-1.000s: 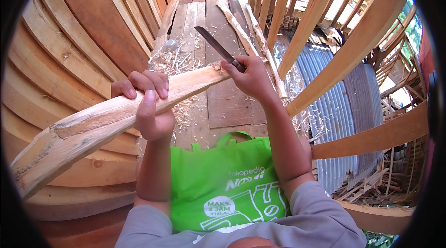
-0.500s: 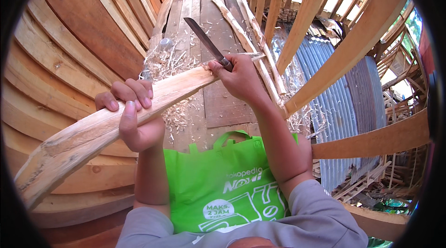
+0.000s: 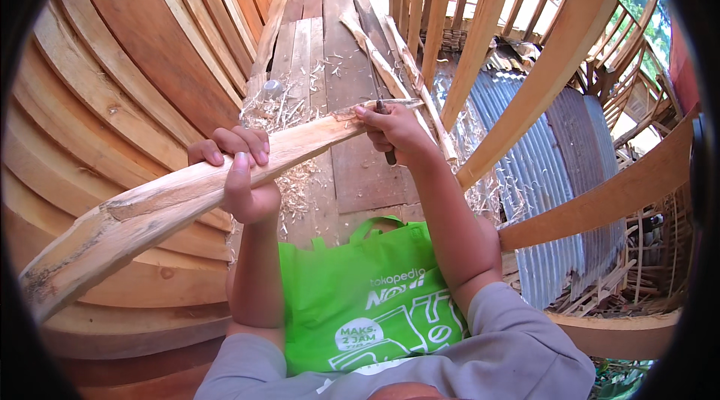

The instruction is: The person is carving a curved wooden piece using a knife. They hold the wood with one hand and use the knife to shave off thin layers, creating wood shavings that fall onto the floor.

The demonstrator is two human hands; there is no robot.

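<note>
A long pale piece of debarked wood (image 3: pixel 307 139) slants across in front of me, its wide end at the lower left and its thin tip at the right. Around its middle my left hand (image 3: pixel 244 179) is closed, fingers over the top and thumb on the near side. My right hand (image 3: pixel 403 135) is closed on a knife (image 3: pixel 391 155) beside the thin end. The dark handle's butt shows below the fingers, and the narrow blade points away, seen nearly edge-on. My right thumb lies at the wood's carved end, seemingly touching it.
Curled shavings (image 3: pixel 296 186) litter the plank floor (image 3: pixel 367 182). Two peeled poles (image 3: pixel 375 55) lie ahead, near a small clear cup-like object (image 3: pixel 272 89). Curved planks (image 3: pixel 120 111) wall the left; upright ribs (image 3: pixel 555 81) and corrugated sheets (image 3: pixel 517 175) are right. A green bag (image 3: pixel 315 287) covers my lap.
The knife has turned from pointing up-left to pointing nearly straight ahead, blade edge-on. My right hand has moved slightly right and down; the wood and left hand have shifted right in the view.
</note>
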